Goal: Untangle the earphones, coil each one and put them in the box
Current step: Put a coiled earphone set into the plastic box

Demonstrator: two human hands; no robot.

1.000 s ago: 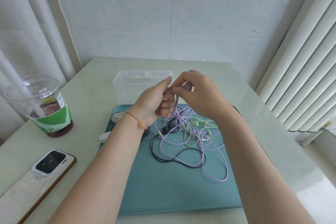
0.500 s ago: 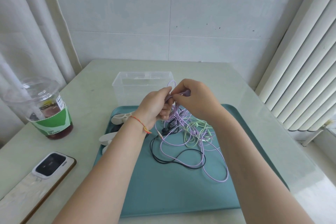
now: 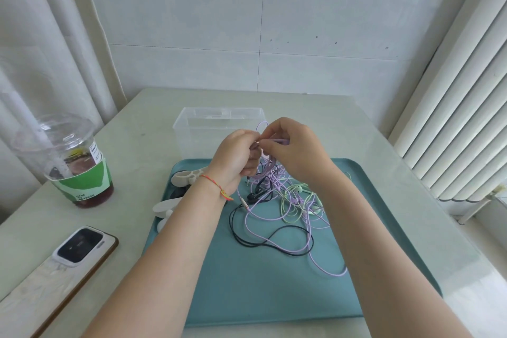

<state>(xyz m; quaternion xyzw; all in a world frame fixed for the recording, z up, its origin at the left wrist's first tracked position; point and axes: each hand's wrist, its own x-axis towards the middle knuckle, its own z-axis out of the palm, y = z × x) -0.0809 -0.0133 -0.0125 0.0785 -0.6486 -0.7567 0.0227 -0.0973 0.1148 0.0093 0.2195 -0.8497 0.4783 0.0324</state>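
A tangle of earphones lies on the teal tray [image 3: 274, 291]: a purple earphone cable [image 3: 310, 244], a black earphone cable [image 3: 263, 241] and a pale green earphone cable [image 3: 290, 208]. My left hand [image 3: 236, 156] and my right hand [image 3: 293, 151] are raised together above the tangle, both pinching the purple cable, whose strands hang from my fingers to the tray. A small purple loop sticks up between the hands. The clear plastic box [image 3: 203, 129] stands just behind them, with nothing in it.
White plastic cable winders [image 3: 186, 177] lie at the tray's left edge. A lidded drink cup [image 3: 68, 159] with a green sleeve stands at the left, and a phone [image 3: 65, 263] lies near the front left. A radiator [image 3: 463, 107] lines the right side.
Both hands have moved slightly down and nearer the box while working the purple cable; a small purple loop now shows above the fingers.
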